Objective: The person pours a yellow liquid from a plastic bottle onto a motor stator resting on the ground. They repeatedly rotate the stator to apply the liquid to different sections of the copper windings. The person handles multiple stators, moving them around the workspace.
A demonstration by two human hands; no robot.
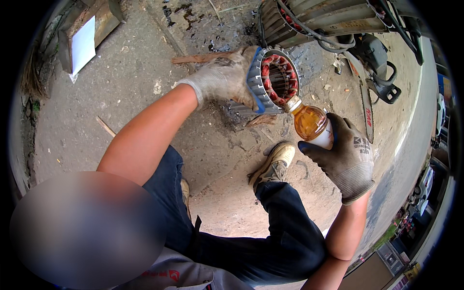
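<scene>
A ribbed grey motor stator (257,107) has its open end toward me, with red-wrapped copper windings (266,72) ringed inside its bore. My left hand (227,77), in a dirty light glove with a blue palm, grips the stator's left side. My right hand (345,154), in a grey glove with blue showing at the thumb, is closed round a clear plastic bottle (310,122) of amber liquid. The bottle is tilted, its pale neck at the lower right rim of the stator beside the windings. Whether liquid is running out cannot be made out.
A wooden stick (200,58) lies behind my left hand. Beyond the stator is a larger ribbed motor housing (319,17) with cables. A chainsaw (366,104) lies on the right. A white sheet (83,44) rests at the far left. Dark oily stains mark the concrete ground (145,63).
</scene>
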